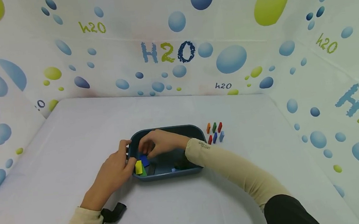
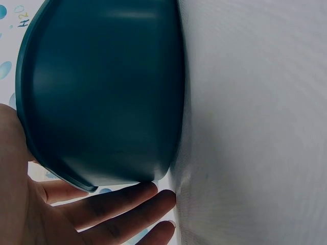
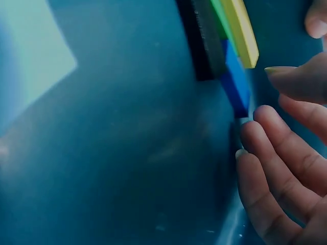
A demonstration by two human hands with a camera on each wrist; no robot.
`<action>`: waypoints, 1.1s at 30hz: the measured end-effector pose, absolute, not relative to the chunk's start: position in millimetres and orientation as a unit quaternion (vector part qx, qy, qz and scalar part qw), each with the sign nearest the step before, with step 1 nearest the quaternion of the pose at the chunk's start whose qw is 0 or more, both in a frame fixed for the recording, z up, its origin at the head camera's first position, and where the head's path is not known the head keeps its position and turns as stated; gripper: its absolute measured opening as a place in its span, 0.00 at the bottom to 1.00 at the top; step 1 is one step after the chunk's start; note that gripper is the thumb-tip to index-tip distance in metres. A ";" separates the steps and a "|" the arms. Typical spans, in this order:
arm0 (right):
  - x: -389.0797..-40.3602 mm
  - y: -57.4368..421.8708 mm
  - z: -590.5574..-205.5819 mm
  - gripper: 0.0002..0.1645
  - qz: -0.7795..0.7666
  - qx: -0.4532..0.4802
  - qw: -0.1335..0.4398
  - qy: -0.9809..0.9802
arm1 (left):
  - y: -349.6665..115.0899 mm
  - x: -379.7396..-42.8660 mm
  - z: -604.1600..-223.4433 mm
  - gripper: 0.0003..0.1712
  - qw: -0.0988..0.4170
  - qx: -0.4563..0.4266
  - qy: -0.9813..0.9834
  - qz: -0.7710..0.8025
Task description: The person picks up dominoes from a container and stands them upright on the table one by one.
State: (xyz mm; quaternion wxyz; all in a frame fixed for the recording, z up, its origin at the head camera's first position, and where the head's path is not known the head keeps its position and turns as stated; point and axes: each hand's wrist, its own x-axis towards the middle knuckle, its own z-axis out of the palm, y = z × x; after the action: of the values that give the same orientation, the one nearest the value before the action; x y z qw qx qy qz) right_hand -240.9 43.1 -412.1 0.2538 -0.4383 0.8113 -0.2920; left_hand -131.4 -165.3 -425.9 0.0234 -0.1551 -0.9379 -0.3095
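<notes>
A dark teal bin (image 1: 169, 175) sits on the white table. My left hand (image 1: 115, 168) holds its left end, the thumb over the rim and the other fingers along the outer wall (image 2: 107, 92). My right hand (image 1: 161, 142) reaches inside toward that end. In the right wrist view its fingers (image 3: 286, 168) and thumb are apart, with nothing between them. Close to the fingertips stands a blue block (image 3: 235, 84). Beside it are a yellow block (image 3: 241, 33), a green block (image 1: 144, 171) and a black block (image 3: 198, 43).
Right of the bin, several small blocks stand in two rows, among them an orange block (image 1: 208, 128), a green one (image 1: 214, 127) and a light blue one (image 1: 221, 136). A small light blue piece (image 1: 173, 169) lies near the bin's front wall. A patterned backdrop (image 1: 127, 31) encloses the table.
</notes>
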 end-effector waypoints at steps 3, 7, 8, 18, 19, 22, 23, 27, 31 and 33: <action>-240.9 41.2 -413.9 0.19 -0.288 -0.439 0.251 0.813 | -165.3 -132.4 -425.5 0.31 0.025 -0.155 -0.939 -0.307; -240.9 39.3 -416.9 0.19 -0.267 -0.439 0.243 0.823 | -164.9 -133.1 -424.7 0.31 0.020 -0.153 -0.939 -0.307; -240.9 39.1 -417.8 0.19 -0.259 -0.437 0.242 0.827 | -164.6 -133.0 -424.5 0.31 0.018 -0.152 -0.939 -0.307; -237.8 36.5 -421.0 0.21 -0.209 -0.440 0.226 0.844 | -164.7 -133.2 -424.0 0.31 0.015 -0.148 -0.940 -0.306; -237.6 36.2 -421.2 0.20 -0.207 -0.442 0.226 0.843 | -165.0 -133.7 -424.6 0.31 0.016 -0.148 -0.941 -0.305; -237.1 35.4 -422.0 0.20 -0.206 -0.453 0.223 0.838 | -166.0 -134.6 -425.9 0.31 0.021 -0.150 -0.942 -0.301; -237.2 35.2 -422.3 0.20 -0.204 -0.457 0.222 0.837 | -166.3 -134.8 -426.3 0.31 0.022 -0.150 -0.942 -0.301; -237.4 34.1 -422.9 0.21 -0.189 -0.471 0.224 0.832 | -166.8 -134.7 -427.7 0.31 0.023 -0.151 -0.940 -0.304; -237.0 34.8 -424.6 0.22 -0.177 -0.482 0.236 0.825 | -166.6 -134.4 -429.4 0.31 0.023 -0.150 -0.940 -0.307; -236.7 35.6 -425.6 0.22 -0.176 -0.487 0.239 0.822 | -166.4 -134.3 -430.0 0.31 0.023 -0.150 -0.939 -0.308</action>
State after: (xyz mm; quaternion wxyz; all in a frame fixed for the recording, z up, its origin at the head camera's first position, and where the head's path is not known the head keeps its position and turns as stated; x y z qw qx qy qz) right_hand -236.7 35.6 -425.6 0.2387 -0.4869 0.8215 -0.1763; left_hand -134.3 -166.4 -430.0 0.0225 -0.1496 -0.9393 -0.3078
